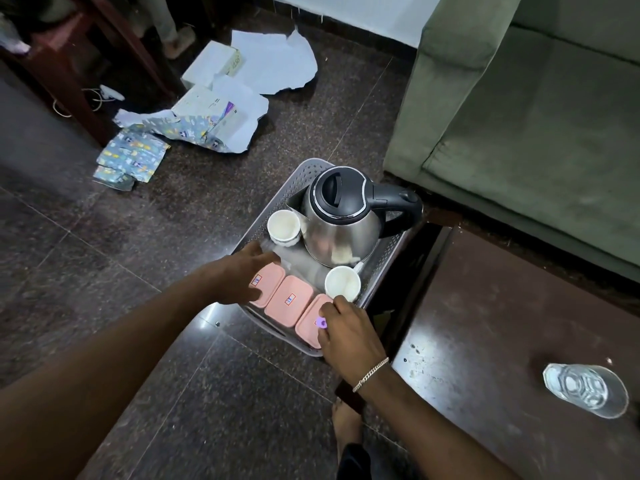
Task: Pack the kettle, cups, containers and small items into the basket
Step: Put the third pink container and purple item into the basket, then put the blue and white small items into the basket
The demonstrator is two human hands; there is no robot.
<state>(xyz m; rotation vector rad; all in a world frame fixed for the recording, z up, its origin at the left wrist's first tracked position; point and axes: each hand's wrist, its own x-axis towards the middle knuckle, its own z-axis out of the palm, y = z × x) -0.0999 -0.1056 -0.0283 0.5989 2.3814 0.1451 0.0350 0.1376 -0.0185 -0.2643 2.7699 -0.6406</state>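
A grey perforated basket [304, 168] sits on the dark floor. Inside it stand a steel kettle [341, 233] with a black lid and handle, a white cup [284, 226] at its left and another white cup [343, 283] in front. Three pink-lidded containers lie in a row along the near side: left [266, 282], middle [290, 299], right [308, 323]. My left hand [239, 278] rests fingers spread over the left container. My right hand [348, 330] pinches a small purple item [321, 322] above the right container.
A dark wooden table [502, 323] stands at the right with a clear drinking glass [585, 389] on it. A green sofa [519, 116] lies behind. Torn wrapping paper and boxes [214, 109] litter the floor at the back left. My foot [346, 420] is below the basket.
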